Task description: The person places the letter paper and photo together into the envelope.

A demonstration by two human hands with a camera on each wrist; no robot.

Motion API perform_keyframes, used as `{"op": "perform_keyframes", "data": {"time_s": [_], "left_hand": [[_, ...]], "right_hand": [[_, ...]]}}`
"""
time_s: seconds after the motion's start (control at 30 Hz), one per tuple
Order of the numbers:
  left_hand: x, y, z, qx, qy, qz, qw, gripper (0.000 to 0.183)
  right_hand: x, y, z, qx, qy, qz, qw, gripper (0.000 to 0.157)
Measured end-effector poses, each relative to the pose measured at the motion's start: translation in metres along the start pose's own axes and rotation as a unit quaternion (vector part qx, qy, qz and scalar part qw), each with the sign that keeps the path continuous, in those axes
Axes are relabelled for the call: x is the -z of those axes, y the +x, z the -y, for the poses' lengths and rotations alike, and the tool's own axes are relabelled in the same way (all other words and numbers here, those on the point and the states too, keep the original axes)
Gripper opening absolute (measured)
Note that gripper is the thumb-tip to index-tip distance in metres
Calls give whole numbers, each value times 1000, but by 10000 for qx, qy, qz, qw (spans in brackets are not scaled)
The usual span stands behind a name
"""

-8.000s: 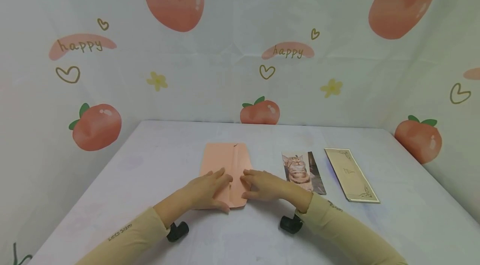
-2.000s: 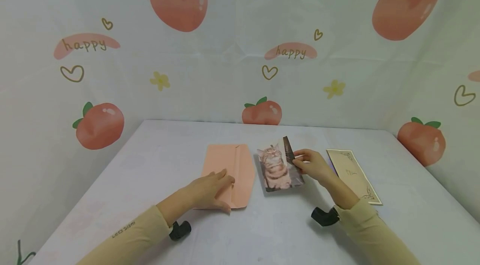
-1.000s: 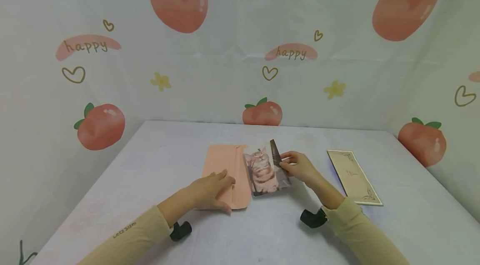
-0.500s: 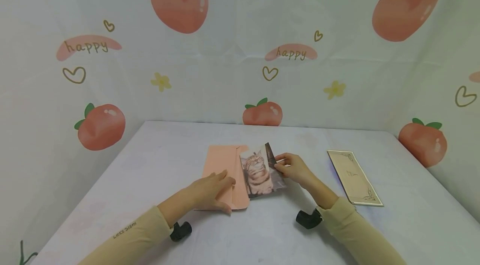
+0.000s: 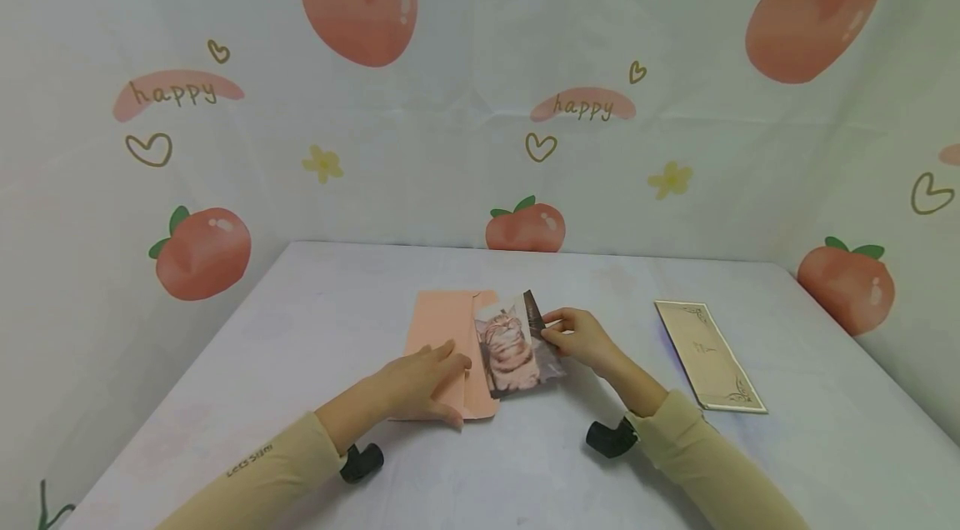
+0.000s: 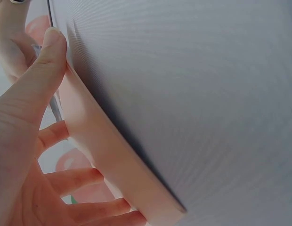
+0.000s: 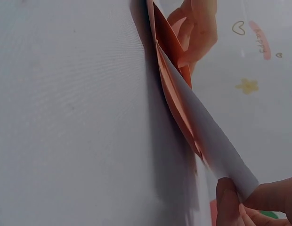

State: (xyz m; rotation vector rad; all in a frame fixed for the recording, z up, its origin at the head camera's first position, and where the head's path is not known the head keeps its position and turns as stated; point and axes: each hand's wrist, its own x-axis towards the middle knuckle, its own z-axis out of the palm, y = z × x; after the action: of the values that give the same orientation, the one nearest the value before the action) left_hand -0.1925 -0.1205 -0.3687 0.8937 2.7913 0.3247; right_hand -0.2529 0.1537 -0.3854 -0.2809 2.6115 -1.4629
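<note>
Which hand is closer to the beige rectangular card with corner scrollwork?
Right. The right hand is left of the beige card, not touching; the left hand is farther left, on the pink paper envelope.

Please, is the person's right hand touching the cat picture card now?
Touching. The right wrist view shows it plainly: the right hand pinches an edge of the cat picture card between thumb and finger, with no gap.

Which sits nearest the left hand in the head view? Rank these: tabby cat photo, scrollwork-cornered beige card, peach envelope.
1. Peach envelope: under the left hand.
2. Tabby cat photo: just right of that hand, overlapping the envelope.
3. Scrollwork-cornered beige card: far right.
</note>
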Motion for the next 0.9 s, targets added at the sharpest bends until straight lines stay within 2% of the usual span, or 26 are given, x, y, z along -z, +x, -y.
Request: {"op": "perform_keyframes", "data": {"time_s": [0.33,0.57,0.9], "left_hand": [[2,-1,-2,96,-61,72,9999,70],[1,0,-1,40,-21,20,10000,71],[1,0,-1,17,36,32,10000,72]], "right_hand": [[-8,2,3,-36,79,34,10000,31],[-16,4,7,-79,101,-3,9999,29],[-27,4,12,120,235,-128,9996,31]]}}
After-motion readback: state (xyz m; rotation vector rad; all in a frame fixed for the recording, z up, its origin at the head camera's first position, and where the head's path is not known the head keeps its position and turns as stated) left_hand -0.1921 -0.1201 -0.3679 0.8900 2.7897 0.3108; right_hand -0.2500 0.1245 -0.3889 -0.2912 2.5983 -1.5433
